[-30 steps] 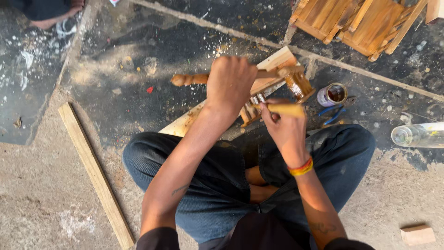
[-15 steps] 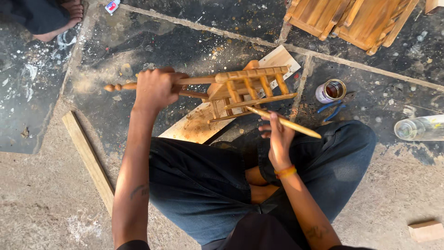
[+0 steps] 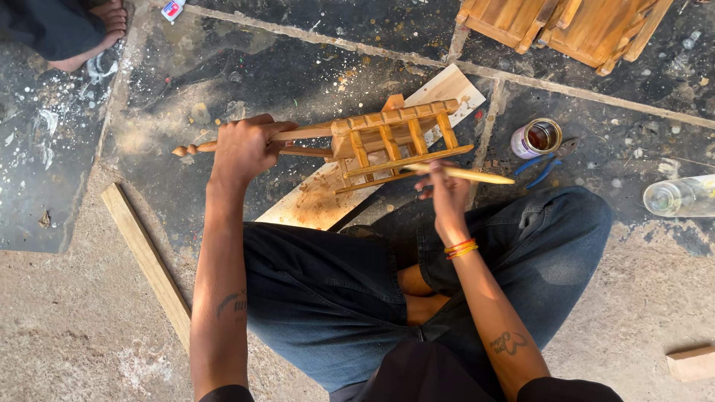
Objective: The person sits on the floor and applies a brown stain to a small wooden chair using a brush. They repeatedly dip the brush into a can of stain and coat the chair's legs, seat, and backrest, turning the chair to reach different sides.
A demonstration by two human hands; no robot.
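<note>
Small wooden cart (image 3: 395, 141) held in the air above a pale board (image 3: 372, 160) on the stone floor (image 3: 223, 82). Left hand (image 3: 244, 149), fingers closed around its long handle. Right hand (image 3: 445, 192), fingers pinching a thin brush (image 3: 462, 174) against the slats. Just right, an open tin (image 3: 538, 138), blue pliers (image 3: 542, 167); farther, a clear bottle (image 3: 681, 196).
</note>
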